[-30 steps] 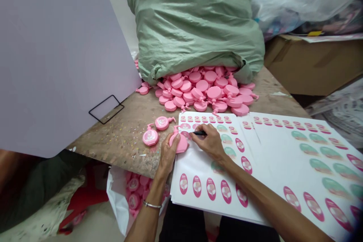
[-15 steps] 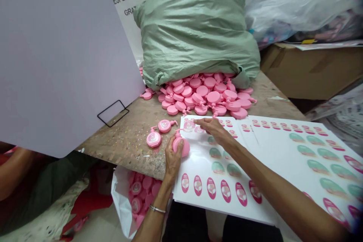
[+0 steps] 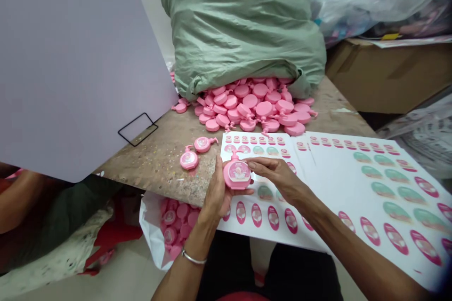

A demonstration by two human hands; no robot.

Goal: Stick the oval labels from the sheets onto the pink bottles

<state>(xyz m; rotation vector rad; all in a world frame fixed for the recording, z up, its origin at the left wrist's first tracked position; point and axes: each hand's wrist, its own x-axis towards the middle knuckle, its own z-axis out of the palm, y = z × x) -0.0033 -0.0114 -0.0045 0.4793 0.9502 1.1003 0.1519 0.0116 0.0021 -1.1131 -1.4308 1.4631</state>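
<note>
My left hand (image 3: 216, 193) is wrapped round a small pink toy pump bottle (image 3: 233, 183), held upright just above the sheets. On the bottle's front lies a round sticker (image 3: 238, 170) with a picture. My right hand (image 3: 273, 174) comes in from the right, its thumb and fingertips together at the sticker's upper right edge. Beneath the hands is a white sticker sheet (image 3: 236, 241) printed with small, green and oval pink stickers. Two pink bottles with stickers, one upper (image 3: 202, 144) and one lower (image 3: 189, 160), lie on the table left of the sheet.
A green sack (image 3: 243, 23) spills a heap of plain pink bottles (image 3: 263, 109) onto the table's back. More sticker sheets (image 3: 339, 183) spread rightward. A white bag (image 3: 147, 225) of pink bottles hangs low left. A grey panel (image 3: 77, 66) and another person's arm (image 3: 21, 202) are at left.
My right hand has left the sheet's upper corner and come to the bottle. The bottle, plain on its visible side before, now faces me with a sticker on it.
</note>
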